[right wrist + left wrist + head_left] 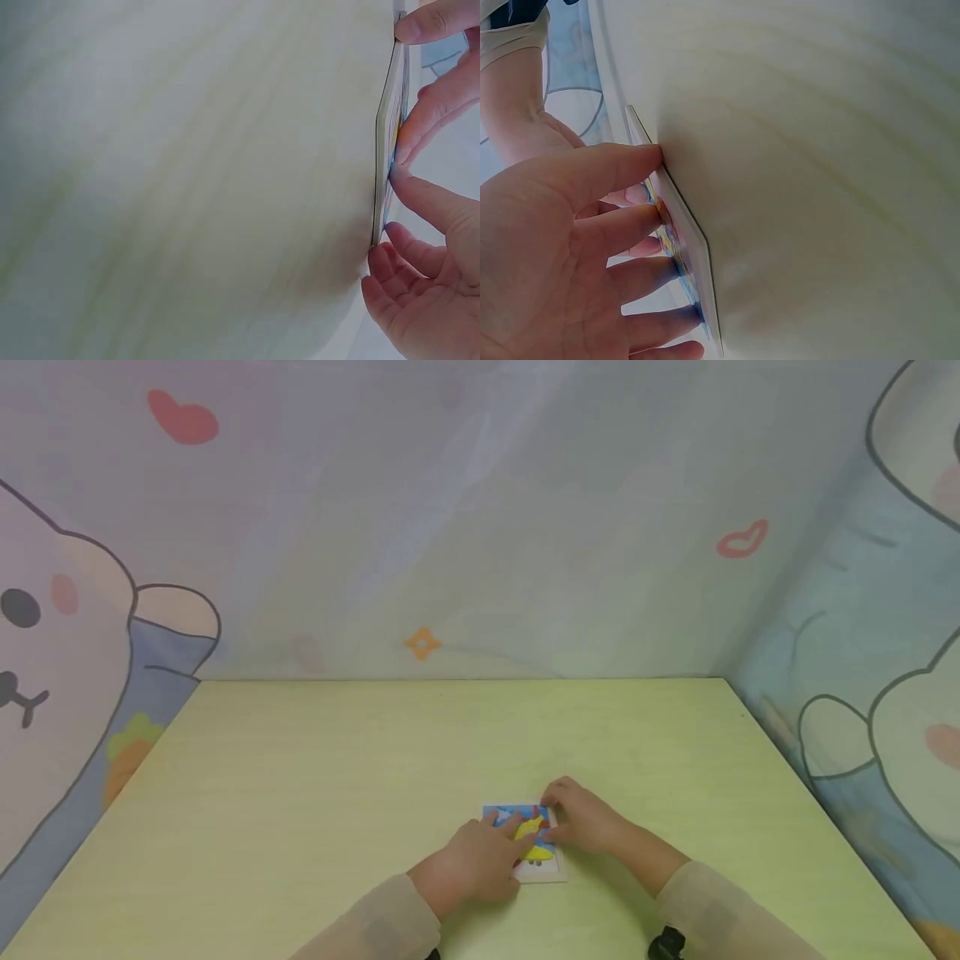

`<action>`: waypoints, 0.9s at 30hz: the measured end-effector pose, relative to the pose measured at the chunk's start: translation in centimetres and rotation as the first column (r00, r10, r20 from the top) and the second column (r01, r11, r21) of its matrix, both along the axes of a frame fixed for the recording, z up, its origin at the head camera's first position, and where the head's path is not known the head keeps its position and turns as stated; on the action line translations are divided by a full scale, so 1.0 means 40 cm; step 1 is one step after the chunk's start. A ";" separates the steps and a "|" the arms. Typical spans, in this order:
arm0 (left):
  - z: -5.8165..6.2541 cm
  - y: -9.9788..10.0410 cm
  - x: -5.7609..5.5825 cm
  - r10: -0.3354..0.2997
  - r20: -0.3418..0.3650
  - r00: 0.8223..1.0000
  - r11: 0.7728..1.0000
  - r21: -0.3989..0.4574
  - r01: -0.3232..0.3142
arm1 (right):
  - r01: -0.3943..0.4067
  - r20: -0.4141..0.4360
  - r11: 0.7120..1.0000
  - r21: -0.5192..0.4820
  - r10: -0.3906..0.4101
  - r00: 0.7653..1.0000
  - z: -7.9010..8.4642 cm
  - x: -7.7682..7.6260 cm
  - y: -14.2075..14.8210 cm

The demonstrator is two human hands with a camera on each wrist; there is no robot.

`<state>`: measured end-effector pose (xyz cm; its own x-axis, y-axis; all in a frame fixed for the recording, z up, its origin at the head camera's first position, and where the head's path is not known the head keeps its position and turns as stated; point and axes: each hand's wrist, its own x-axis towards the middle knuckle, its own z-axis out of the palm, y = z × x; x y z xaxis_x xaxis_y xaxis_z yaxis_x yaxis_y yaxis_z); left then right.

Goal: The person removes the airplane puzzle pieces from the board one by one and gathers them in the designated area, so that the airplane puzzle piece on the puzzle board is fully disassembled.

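Observation:
A small picture puzzle board (pixel 551 870) lies flat on the table, white-edged, with a yellow figure on blue. My left hand (pixel 480 860) comes over its left side, fingers spread across the picture. In the left wrist view the left thumb (pixel 649 156) rests at the board's edge, and the fingertips touch the coloured face. From the right, my right hand (pixel 588 818) grips the board's far right corner with thumb and bent fingers. The right wrist view shows the right thumb (pixel 420 191) on the face and the other fingers bent at the corner. Both hands cover parts of the picture.
The pale wooden table (pixel 337 760) runs back to a printed cloth backdrop (pixel 465 527) with hearts and cartoon animals. Cloth also hangs along both sides. A small black object (pixel 666 943) shows beside the right sleeve (pixel 720 906).

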<state>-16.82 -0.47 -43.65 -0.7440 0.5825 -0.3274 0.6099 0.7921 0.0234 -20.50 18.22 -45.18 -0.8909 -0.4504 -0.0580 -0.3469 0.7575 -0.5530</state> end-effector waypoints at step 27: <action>0.012 -0.010 0.002 0.009 0.016 1.000 1.000 0.023 -0.010 | 0.065 0.065 0.976 -0.206 -0.053 0.996 -0.010 -0.020 0.004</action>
